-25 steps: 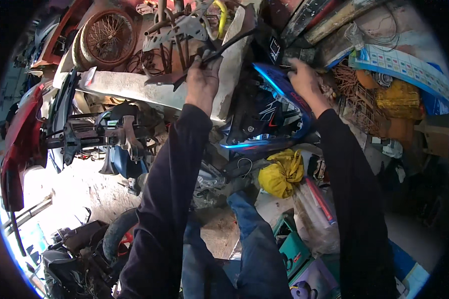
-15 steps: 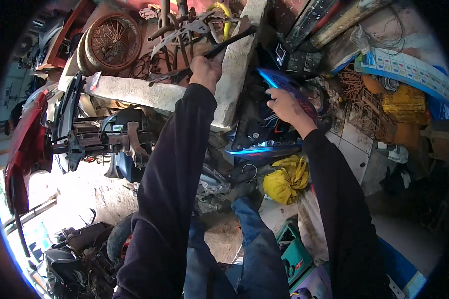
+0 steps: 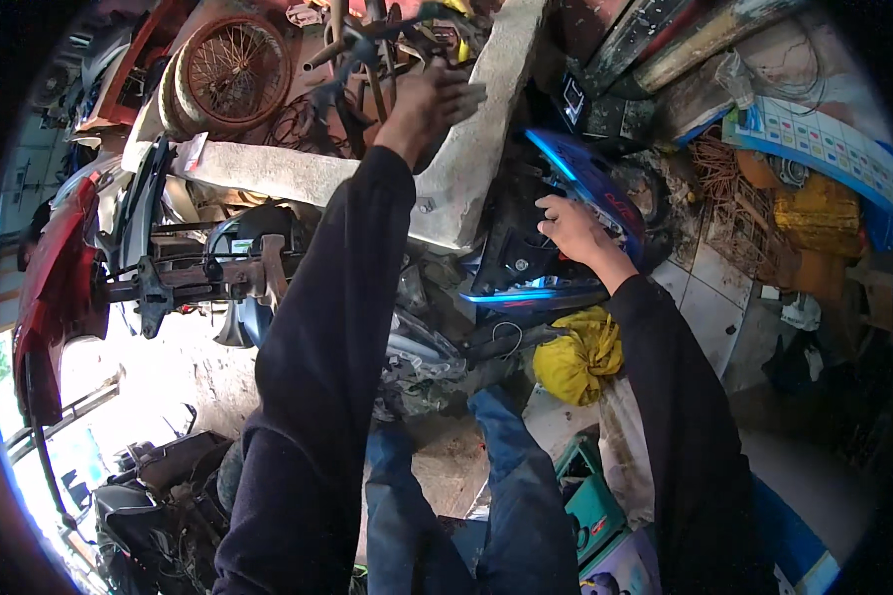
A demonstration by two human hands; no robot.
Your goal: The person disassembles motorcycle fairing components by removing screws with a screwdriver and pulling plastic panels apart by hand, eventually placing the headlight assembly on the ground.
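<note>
My left hand (image 3: pixel 422 107) is over the white concrete ledge (image 3: pixel 456 164), its fingers stretched to the right and slightly blurred. Just beyond it is a dark, blurred vehicle part (image 3: pixel 357 61) among rusty metal tubes; whether the hand touches it is unclear. My right hand (image 3: pixel 577 235) hovers at the near side of a blue-and-black motorcycle body panel (image 3: pixel 590 174), fingers apart and loosely bent, gripping nothing visible. Below that hand lies a second bright-blue-edged panel (image 3: pixel 536 297), with dark plastic parts (image 3: pixel 516 256) between the two panels.
A rusty spoked wheel (image 3: pixel 236 69) leans behind the ledge. At the left are a red fairing (image 3: pixel 64 263) and a metal frame (image 3: pixel 208 283). A yellow bundle (image 3: pixel 577 362) and a green case (image 3: pixel 593 516) lie near my legs. Rusty wire mesh (image 3: pixel 749 218) stands at the right.
My left hand has let go of the dark long part and its fingers have straightened. My right hand has come off the blue panel's upper edge and moved nearer to me.
</note>
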